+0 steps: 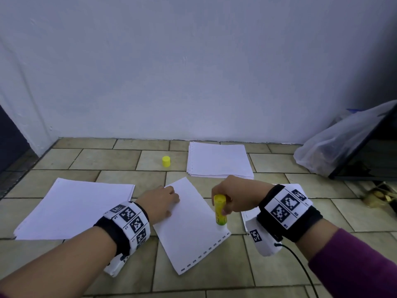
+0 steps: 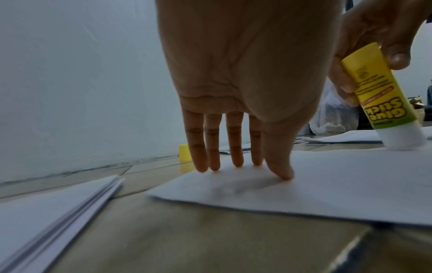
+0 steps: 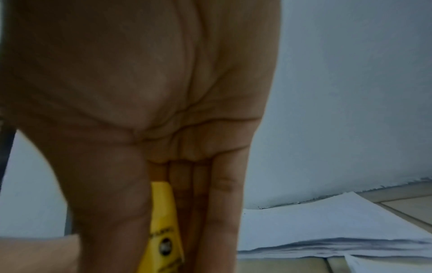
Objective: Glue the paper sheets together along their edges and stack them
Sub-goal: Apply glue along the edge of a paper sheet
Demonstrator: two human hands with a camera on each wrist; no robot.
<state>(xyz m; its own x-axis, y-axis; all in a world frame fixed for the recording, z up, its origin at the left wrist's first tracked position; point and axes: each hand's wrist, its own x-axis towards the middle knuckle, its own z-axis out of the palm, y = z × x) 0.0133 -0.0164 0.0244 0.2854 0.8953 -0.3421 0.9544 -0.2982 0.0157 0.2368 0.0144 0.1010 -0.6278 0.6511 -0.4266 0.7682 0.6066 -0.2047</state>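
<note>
A single white sheet (image 1: 189, 229) with a perforated edge lies tilted on the tiled floor in front of me. My left hand (image 1: 163, 201) presses straight fingertips (image 2: 236, 162) onto its far left corner. My right hand (image 1: 232, 197) grips a yellow glue stick (image 1: 219, 209) upside down, its white tip (image 2: 397, 138) touching the sheet (image 2: 304, 184) near the right edge. In the right wrist view the stick (image 3: 163, 230) sits between thumb and fingers. A paper stack (image 1: 73, 209) lies to the left, another (image 1: 219, 160) at the back.
The yellow glue cap (image 1: 166, 161) stands on the floor near the wall, left of the back stack. More sheets (image 1: 249, 218) lie under my right wrist. A plastic bag (image 1: 335, 147) and a dark panel (image 1: 369, 155) lean at the right. A white wall closes the back.
</note>
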